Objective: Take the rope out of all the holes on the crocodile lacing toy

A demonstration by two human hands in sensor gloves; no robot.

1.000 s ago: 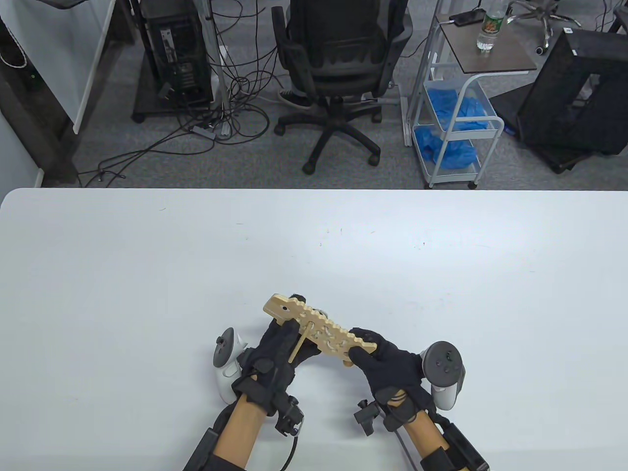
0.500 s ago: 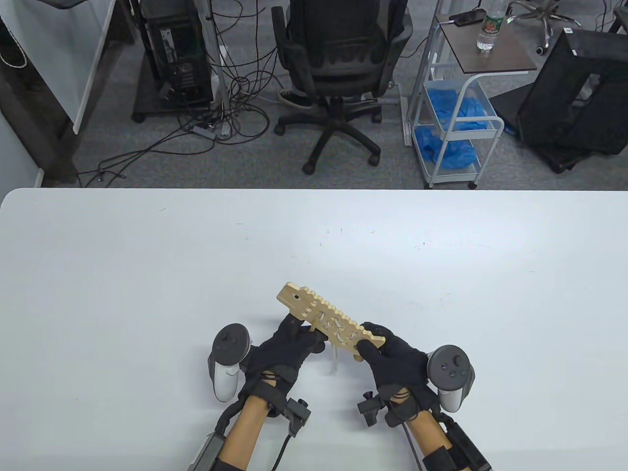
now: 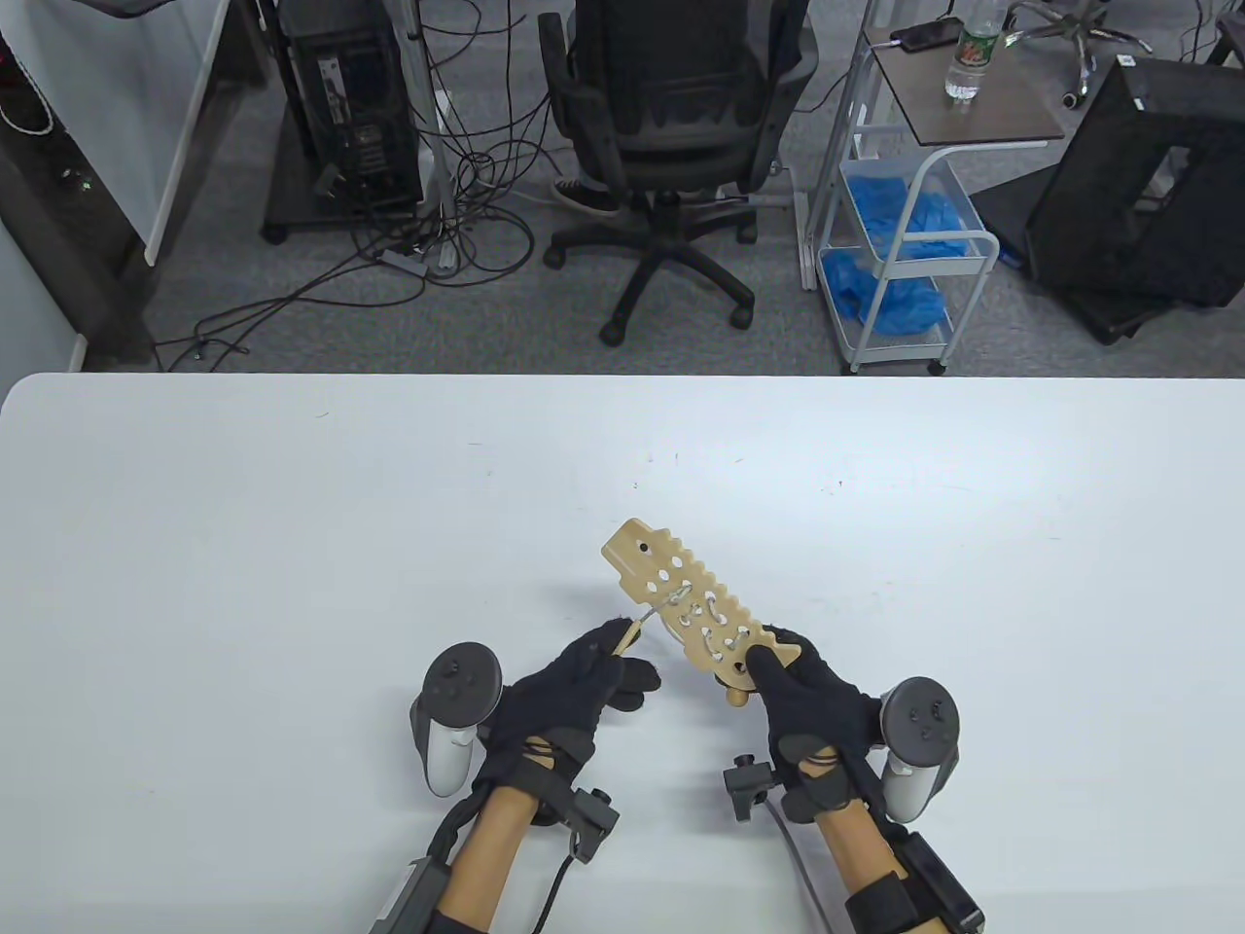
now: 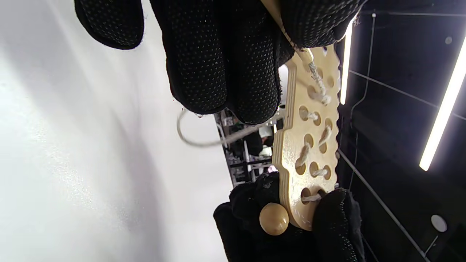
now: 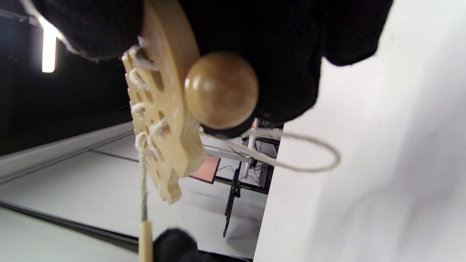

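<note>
Table view shows the white desk (image 3: 292,545) running wide to left and right, its far edge bordering grey carpet, and both hands working close to its near edge with bare surface around them on all sides. The right hand (image 3: 807,705) grips the crocodile lacing toy (image 3: 693,608) at its near end, thumb curled over the top face and fingers underneath, holding it lifted off the desk. The toy's long axis runs diagonally, its free end pointing away and to the left, its held end toward the person and to the right. The rope (image 3: 671,601) is laced through the holes in the middle and near part of the toy, while the few holes at the far end look unthreaded. The left hand (image 3: 569,691) sits just left of the toy and apart from it, its fingertips pinching the wooden needle (image 3: 627,637) at the rope's end, with a short taut stretch of rope leading up to a hole. In the left wrist view the toy (image 4: 309,145) stands on edge, rope crossing between paired holes, and a round wooden bead (image 4: 273,218) rests against the right hand's fingers at the held end; a slack loop of rope (image 4: 189,136) hangs below. The right wrist view shows the same bead (image 5: 221,90) close up beside the toy's edge. Beyond the desk, a white cart (image 3: 909,243) holds blue gloves (image 3: 885,287) in its two basket shelves, and a bottle (image 3: 970,53) stands on its top.
</note>
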